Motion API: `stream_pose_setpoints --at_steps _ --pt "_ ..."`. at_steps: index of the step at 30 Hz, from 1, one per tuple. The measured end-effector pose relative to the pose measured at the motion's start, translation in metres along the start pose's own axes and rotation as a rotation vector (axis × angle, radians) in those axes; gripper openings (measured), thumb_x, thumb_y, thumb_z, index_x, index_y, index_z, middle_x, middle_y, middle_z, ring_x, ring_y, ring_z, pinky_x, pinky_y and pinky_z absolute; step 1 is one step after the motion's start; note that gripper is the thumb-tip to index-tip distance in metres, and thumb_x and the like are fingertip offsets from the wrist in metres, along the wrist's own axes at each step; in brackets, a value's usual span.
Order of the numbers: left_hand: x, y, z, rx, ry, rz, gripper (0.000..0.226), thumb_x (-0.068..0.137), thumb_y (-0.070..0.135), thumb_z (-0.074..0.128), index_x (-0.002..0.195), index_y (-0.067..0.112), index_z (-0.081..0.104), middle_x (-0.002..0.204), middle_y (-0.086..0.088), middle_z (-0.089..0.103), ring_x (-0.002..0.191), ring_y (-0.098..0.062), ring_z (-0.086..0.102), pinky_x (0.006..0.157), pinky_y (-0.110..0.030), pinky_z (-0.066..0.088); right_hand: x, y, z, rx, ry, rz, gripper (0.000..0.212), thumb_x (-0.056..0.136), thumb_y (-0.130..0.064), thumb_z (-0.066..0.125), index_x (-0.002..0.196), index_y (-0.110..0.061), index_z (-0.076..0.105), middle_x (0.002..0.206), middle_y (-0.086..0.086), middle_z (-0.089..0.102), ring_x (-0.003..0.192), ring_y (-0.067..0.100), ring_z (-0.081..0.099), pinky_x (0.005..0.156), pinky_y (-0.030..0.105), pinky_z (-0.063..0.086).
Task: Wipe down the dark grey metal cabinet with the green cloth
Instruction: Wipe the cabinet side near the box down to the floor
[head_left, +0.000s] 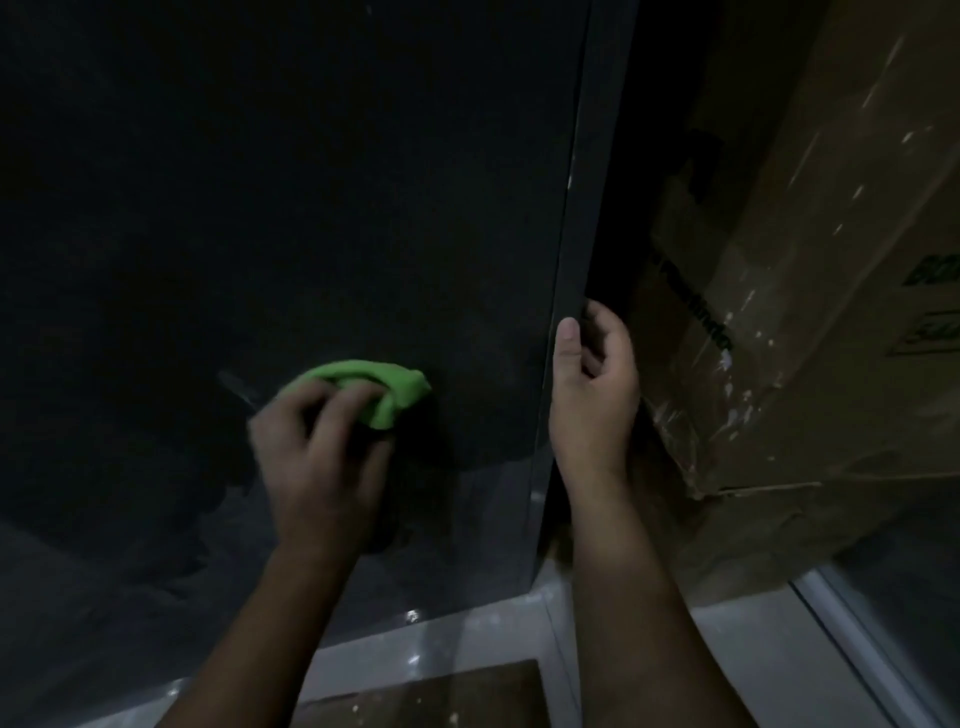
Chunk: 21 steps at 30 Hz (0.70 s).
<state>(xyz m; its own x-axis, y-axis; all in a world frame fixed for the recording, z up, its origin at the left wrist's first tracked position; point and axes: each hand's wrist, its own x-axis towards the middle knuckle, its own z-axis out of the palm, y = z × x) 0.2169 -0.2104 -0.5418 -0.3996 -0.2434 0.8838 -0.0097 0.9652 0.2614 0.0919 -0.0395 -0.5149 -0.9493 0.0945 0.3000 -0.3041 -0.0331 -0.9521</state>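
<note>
Nearest, two bare forearms rose from the lower edge of the view, above pale floor tiles (737, 644) and a brown cardboard sheet (441, 696) lying on them. The left hand (322, 452), blurred, had its fingers curled over a bunched green cloth (376, 387). It held the cloth pressed against the front of the dark grey metal cabinet (260, 208), low and right of the panel's middle. The right hand (592, 395) stood upright near it at the cabinet's right edge, thumb laid along the front face and the other fingers hooked round behind the edge, gripping it. Beyond that edge, across a dark gap, stood a scuffed cardboard box (810, 260), flecked with white. Green lettering showed at its far right side and dark print ran along its near corner, both too blurred and cropped to read.
</note>
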Motion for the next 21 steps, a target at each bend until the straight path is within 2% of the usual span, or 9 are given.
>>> stream_pose_setpoints --at_steps 2,5,7,9,12,14,17,19,21 --pt "0.007 -0.011 -0.016 -0.020 0.194 -0.163 0.035 0.074 0.011 0.065 0.109 0.009 0.063 0.112 0.004 0.049 0.104 -0.034 0.046 0.098 -0.025 0.034 -0.006 -0.002 0.011 -0.027 0.084 -0.124 0.036 0.102 -0.031 0.056 0.138 -0.029 0.052 0.141 -0.001 0.052 0.121 0.003 0.055 0.098 0.025 0.052" --pt "0.007 -0.023 -0.028 -0.056 0.366 -0.347 0.037 0.073 0.004 0.068 0.109 0.005 0.063 0.111 0.014 0.042 0.105 -0.027 0.050 0.090 -0.037 0.044 -0.019 -0.001 0.028 -0.105 0.112 -0.240 0.060 0.099 -0.035 0.058 0.152 -0.019 0.037 0.150 0.003 0.039 0.134 0.010 0.045 0.106 0.027 0.047" --pt "0.004 -0.026 -0.027 -0.130 0.468 -0.504 0.038 0.077 0.008 0.070 0.113 0.008 0.061 0.109 0.013 0.045 0.105 -0.013 0.053 0.088 -0.030 0.046 -0.029 0.001 0.037 -0.182 0.123 -0.308 0.075 0.096 -0.038 0.061 0.157 -0.011 0.026 0.155 0.012 0.027 0.139 0.021 0.040 0.108 0.040 0.047" --pt "0.002 -0.024 -0.024 -0.223 0.596 -0.655 0.039 0.083 0.015 0.072 0.117 0.014 0.055 0.109 0.007 0.050 0.101 -0.003 0.054 0.086 -0.024 0.047 -0.037 0.003 0.045 -0.279 0.138 -0.388 0.079 0.094 -0.036 0.063 0.156 -0.004 0.026 0.155 0.023 0.021 0.142 0.027 0.033 0.114 0.040 0.041" --pt "-0.010 -0.023 -0.015 -0.258 0.632 -0.723 0.040 0.086 0.017 0.072 0.121 0.017 0.053 0.109 -0.003 0.051 0.102 -0.013 0.055 0.089 -0.031 0.049 -0.045 0.002 0.054 -0.376 0.120 -0.414 0.084 0.092 -0.039 0.067 0.157 -0.004 0.027 0.159 0.028 0.011 0.148 0.032 0.021 0.117 0.046 0.035" --pt "-0.029 -0.027 -0.008 -0.213 0.489 -0.670 0.038 0.083 0.021 0.071 0.118 0.017 0.058 0.110 -0.007 0.048 0.103 -0.018 0.053 0.087 -0.033 0.047 -0.049 0.001 0.058 -0.419 0.088 -0.396 0.089 0.092 -0.044 0.066 0.159 -0.005 0.021 0.162 0.028 0.003 0.151 0.036 0.015 0.117 0.052 0.032" --pt "-0.070 -0.038 -0.005 -0.084 0.033 -0.387 0.044 0.072 0.023 0.067 0.114 0.019 0.057 0.112 -0.009 0.044 0.103 -0.024 0.045 0.087 -0.032 0.041 -0.052 -0.002 0.061 -0.475 0.068 -0.390 0.093 0.093 -0.049 0.061 0.160 -0.004 0.015 0.163 0.031 -0.002 0.153 0.041 0.007 0.120 0.056 0.025" --pt "-0.093 -0.050 -0.006 0.050 -0.308 -0.128 0.057 0.066 0.015 0.080 0.117 0.021 0.056 0.114 -0.007 0.044 0.100 -0.023 0.044 0.082 -0.038 0.045 -0.054 -0.002 0.062 -0.501 0.060 -0.377 0.095 0.092 -0.049 0.060 0.160 -0.003 0.012 0.163 0.033 -0.005 0.153 0.043 0.003 0.121 0.059 0.020" --pt "-0.106 -0.061 -0.010 0.103 -0.462 -0.028 0.068 0.061 0.009 0.088 0.119 0.022 0.055 0.114 -0.006 0.046 0.098 -0.022 0.045 0.078 -0.040 0.047 -0.058 0.000 0.063 -0.537 0.045 -0.374 0.097 0.091 -0.049 0.061 0.159 -0.002 0.011 0.162 0.034 -0.006 0.153 0.045 0.000 0.122 0.059 0.016"
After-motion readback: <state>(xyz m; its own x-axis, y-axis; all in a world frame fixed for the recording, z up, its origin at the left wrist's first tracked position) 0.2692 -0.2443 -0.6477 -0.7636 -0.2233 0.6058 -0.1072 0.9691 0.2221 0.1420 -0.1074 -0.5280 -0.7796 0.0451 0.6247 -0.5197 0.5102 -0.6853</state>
